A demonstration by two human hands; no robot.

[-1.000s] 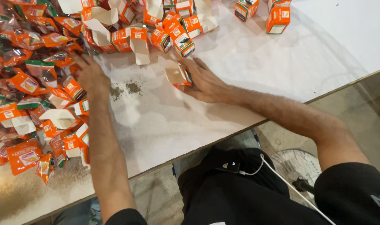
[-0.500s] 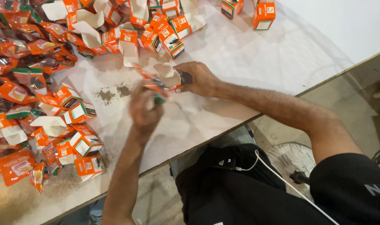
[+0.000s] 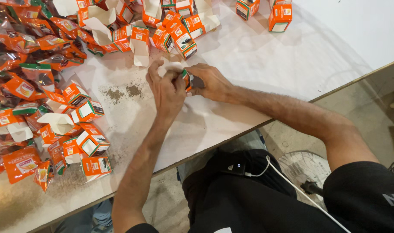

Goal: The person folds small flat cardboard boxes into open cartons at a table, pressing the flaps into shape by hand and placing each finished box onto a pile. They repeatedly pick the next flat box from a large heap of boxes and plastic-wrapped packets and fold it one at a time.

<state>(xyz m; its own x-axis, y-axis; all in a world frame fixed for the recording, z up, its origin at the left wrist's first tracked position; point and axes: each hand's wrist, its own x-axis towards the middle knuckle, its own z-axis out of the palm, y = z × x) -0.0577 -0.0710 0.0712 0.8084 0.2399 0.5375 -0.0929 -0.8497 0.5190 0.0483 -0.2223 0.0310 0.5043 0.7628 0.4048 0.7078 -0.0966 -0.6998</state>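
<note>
Both hands, left hand (image 3: 167, 89) and right hand (image 3: 210, 81), pinch one small orange box (image 3: 187, 80) mid-counter, its flap unclosed; loose pouches (image 3: 22, 43) and open boxes (image 3: 91, 142) remain at the left edge.

Both hands meet over the white bench (image 3: 266, 64): left hand (image 3: 167, 88) and right hand (image 3: 212, 82) grip one small orange carton (image 3: 187, 79).
</note>
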